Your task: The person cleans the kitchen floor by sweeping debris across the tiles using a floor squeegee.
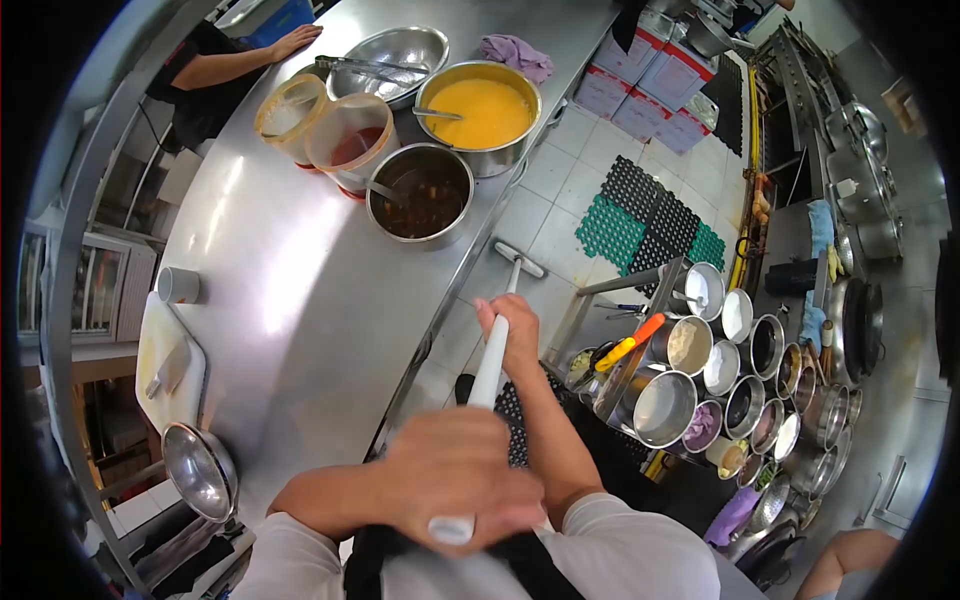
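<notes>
A long white-handled floor brush slants away from me, its narrow head on the tiled floor beside the steel counter. Whether that head carries bristles or a rubber blade is hard to make out. My left hand, blurred and close to the camera, is wrapped around the top end of the handle. Farther down the shaft, my right hand grips it with closed fingers.
The steel counter on my left bears a pot of yellow liquid, a pot of dark sauce and plastic tubs. Another person's hand rests there. Right are a rack of pots, floor mats and another person's arm.
</notes>
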Tool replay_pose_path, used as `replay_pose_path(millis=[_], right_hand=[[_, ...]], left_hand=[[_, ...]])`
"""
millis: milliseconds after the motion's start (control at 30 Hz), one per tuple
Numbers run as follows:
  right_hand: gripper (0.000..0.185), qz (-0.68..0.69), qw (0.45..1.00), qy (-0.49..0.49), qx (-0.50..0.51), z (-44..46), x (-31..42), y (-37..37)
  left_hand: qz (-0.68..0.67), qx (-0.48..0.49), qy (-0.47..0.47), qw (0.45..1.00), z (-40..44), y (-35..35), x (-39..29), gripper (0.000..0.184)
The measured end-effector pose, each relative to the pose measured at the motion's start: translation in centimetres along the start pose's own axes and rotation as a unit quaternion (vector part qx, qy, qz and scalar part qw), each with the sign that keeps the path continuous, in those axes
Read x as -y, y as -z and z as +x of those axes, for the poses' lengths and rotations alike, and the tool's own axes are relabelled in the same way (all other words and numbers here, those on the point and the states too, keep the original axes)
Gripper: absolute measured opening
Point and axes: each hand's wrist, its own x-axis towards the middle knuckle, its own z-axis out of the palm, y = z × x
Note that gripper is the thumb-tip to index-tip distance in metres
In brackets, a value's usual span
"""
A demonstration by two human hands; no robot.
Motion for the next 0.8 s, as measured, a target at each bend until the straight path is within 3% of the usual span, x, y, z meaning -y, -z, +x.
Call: replay_pose_path(millis=[100, 200, 233, 267, 300, 400, 467, 567, 633, 700, 800], right_hand=[[0.032, -0.008, 1.000, -0.008, -0.004, 0.3, 1.4, 0.9], [0.029, -0.016, 0.996, 0.055, -0.070, 2.6, -2.2, 1.8], [0.028, -0.026, 0.995, 0.059, -0.082, 3.7, -4.0, 2.0], [0.027, -0.046, 0.994, 0.061, -0.078, 4.9, -6.5, 2.2], [0.027, -0.065, 0.993, 0.063, -0.073, 5.6, -9.0, 2.0], [0.027, -0.037, 0.995, 0.017, -0.088, 5.2, -12.9, 0.9], [0.029, -0.037, 0.996, -0.003, -0.084, 2.5, -11.9, 0.4], [0.031, -0.066, 0.996, -0.048, -0.035, -3.3, -6.3, -0.4], [0.032, -0.020, 0.999, -0.029, 0.034, -4.5, -1.1, 0.7], [0.031, -0.018, 0.999, -0.013, 0.041, -5.7, 3.4, 1.7], [0.030, -0.020, 0.999, 0.004, 0.028, -6.0, 5.6, 2.9]], left_hand=[[-0.072, -0.003, -0.062, 0.995, -0.1, -0.7, -1.9, 0.017], [-0.039, -0.037, -0.100, 0.994, -1.3, -3.7, 0.6, 0.017], [-0.013, -0.009, -0.027, 1.000, -2.6, -4.3, 2.3, 0.018], [0.028, 0.007, -0.011, 1.000, -2.5, -4.7, 4.3, 0.015], [0.034, -0.063, -0.025, 0.997, -2.5, -6.1, 7.1, 0.013], [0.028, -0.060, 0.016, 0.998, -1.8, -6.6, 10.6, 0.011], [0.032, -0.025, 0.011, 0.999, -1.9, -6.1, 9.8, 0.010], [-0.006, 0.010, 0.015, 1.000, -1.7, -4.0, 2.9, 0.009], [-0.034, 0.008, 0.019, 0.999, -0.6, -1.6, -1.5, 0.021], [-0.067, 0.000, -0.075, 0.995, -1.1, -1.1, -3.6, 0.020], [-0.116, 0.022, -0.091, 0.989, -1.9, -1.1, -6.9, 0.021]])
